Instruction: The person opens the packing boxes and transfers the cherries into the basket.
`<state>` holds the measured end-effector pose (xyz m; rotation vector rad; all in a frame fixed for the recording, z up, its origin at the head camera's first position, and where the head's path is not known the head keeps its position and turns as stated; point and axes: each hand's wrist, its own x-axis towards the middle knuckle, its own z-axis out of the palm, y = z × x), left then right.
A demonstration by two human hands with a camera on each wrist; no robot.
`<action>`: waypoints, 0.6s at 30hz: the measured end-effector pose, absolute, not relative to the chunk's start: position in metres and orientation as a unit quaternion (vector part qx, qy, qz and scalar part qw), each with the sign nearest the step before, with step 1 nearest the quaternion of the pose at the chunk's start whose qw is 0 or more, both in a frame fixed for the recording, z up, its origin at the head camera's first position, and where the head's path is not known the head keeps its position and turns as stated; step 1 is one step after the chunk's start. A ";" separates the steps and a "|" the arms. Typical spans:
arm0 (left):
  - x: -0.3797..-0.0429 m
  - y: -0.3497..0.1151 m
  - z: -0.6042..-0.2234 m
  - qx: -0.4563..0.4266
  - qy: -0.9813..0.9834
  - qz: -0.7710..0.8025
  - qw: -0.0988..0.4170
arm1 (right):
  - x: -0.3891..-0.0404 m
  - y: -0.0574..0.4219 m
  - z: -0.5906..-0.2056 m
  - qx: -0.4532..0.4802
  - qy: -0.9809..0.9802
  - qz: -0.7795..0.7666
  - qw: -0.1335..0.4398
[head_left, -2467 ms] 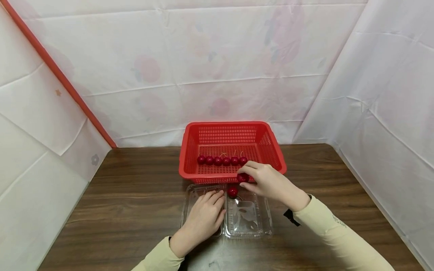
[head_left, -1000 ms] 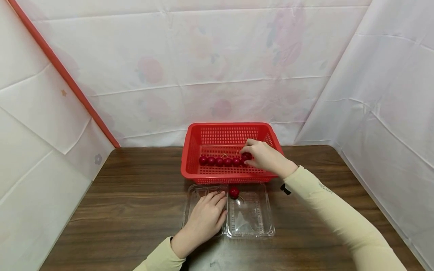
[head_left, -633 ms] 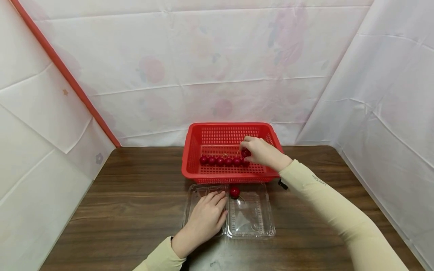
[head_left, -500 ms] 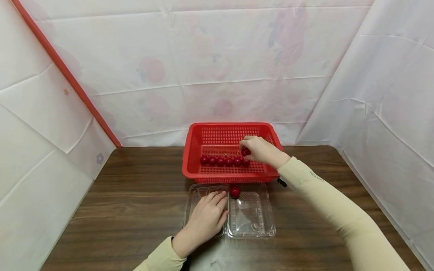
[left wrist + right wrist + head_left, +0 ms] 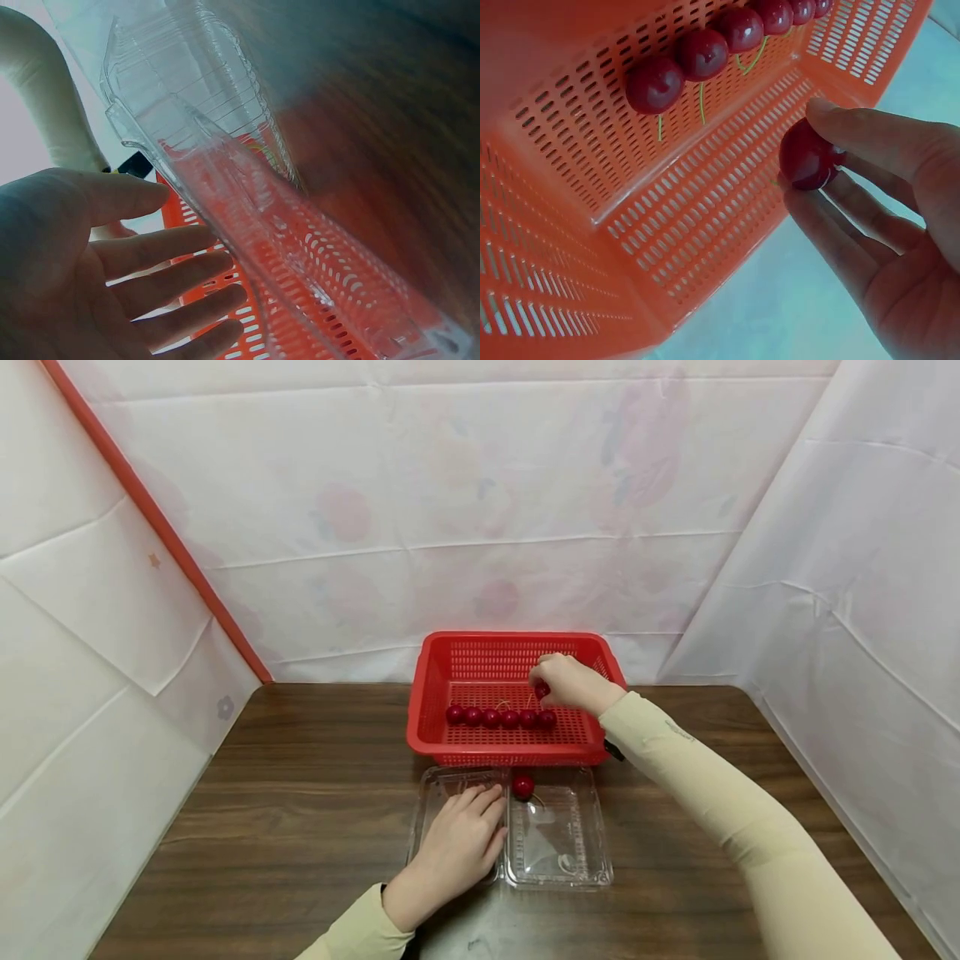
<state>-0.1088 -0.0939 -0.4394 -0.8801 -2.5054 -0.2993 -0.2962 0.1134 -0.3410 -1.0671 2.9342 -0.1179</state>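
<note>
My right hand [image 5: 573,681] is over the right part of the red plastic basket [image 5: 417,706]. In the right wrist view a dark red cherry [image 5: 808,156] is pinched between its thumb and fingertips, above the basket's inner side. Several more cherries [image 5: 705,55] with thin yellow-green stems lie in a row on the basket floor. In front of the basket, my left hand [image 5: 459,843] rests with relaxed fingers on the left half of an opened clear plastic clamshell box [image 5: 596,839]. One cherry [image 5: 522,787] with a stem sits in the box's right half, at the back near the hinge.
The box and basket stand on a dark wood-grain table [image 5: 315,793], the basket just behind the box. A white printed cloth [image 5: 420,527] hangs behind, with white sheets on both sides. A red strip [image 5: 157,522] runs down the left corner.
My right hand has carried the held cherry from the basket's front rim back over the basket, past the right end of the row. The left hand stays on the box.
</note>
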 end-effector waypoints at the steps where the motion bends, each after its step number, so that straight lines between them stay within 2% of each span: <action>1: -0.109 -0.094 -0.439 -0.321 -0.912 -0.108 0.232 | -0.298 0.113 -0.341 -0.339 0.940 -0.036 0.015; 18: -0.108 -0.093 -0.439 -0.321 -0.914 -0.104 0.225 | -0.324 0.103 -0.343 -0.286 0.955 -0.022 0.076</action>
